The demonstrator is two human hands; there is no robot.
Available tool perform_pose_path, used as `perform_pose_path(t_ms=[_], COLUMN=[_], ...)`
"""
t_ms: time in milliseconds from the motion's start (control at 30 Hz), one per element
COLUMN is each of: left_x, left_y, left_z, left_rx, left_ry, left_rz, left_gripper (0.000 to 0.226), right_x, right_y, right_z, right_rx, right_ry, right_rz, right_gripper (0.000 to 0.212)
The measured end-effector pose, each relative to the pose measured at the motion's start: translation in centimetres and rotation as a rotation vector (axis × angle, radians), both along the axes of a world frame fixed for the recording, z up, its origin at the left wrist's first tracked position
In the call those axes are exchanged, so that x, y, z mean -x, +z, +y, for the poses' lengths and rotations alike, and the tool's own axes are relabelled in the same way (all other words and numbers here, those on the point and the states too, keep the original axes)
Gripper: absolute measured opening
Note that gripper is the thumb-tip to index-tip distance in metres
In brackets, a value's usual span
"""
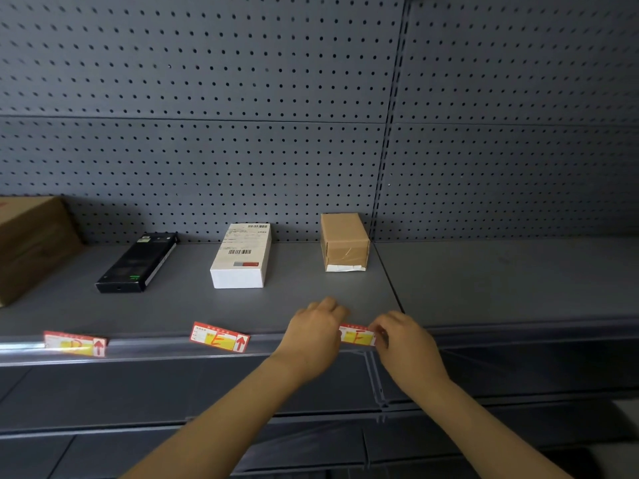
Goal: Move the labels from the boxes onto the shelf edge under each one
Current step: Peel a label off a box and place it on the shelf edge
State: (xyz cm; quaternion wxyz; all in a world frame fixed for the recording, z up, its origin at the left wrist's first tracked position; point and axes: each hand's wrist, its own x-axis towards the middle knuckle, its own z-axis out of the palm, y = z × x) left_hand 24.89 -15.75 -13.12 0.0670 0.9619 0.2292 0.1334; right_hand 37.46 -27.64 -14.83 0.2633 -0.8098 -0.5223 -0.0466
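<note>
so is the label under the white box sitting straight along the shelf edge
No, the E label below the white box sits tilted on the shelf edge, its left end higher than its right.

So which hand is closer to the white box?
Left. The left hand sits just below-right of the white box; the right hand is farther right, at the label's other end.
</note>
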Motion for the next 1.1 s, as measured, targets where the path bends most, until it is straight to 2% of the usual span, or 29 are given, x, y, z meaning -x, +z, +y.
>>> perform_pose_path(t_ms=[200, 267, 400, 667, 933, 1100], left_x=[-0.8, -0.6, -0.3, 0.2, 0.4, 1.6], left_y=[-1.4, -1.8, -2.8, -4.0, -4.5, -5.1], left_z=[-0.5, -0.7, -0.7, -1.0, -1.7, -2.0], left_rx=[-0.011, -0.033, -0.004, 0.059, -0.092, -0.043], left_ry=[0.02, 0.021, 0.017, 0.081, 0.085, 0.061], left_rz=[-0.044, -0.058, -0.077, -0.119, -0.134, -0.216], left_gripper=[0.031, 0.032, 0.038, 0.037, 0.049, 0.048], right_x=[-0.1, -0.2, -0.9, -1.5, -1.9, -1.6], right_y=[-1.1, -1.3, -1.6, -2.1, -2.5, -2.7], right_z=[0.0, -0.1, -0.2, 0.2, 0.2, 0.0], right_rx=[0.003, -0.015, -0.062, -0.04, -0.033, -0.031], right_ry=[-0.019, -0.021, -0.009, 0.064, 0.083, 0.046], right_rz=[-0.038, -0.068, -0.103, -0.144, -0.148, -0.138], right_gripper=[0.007, 0.004, 0.014, 0.021, 0.025, 0.029])
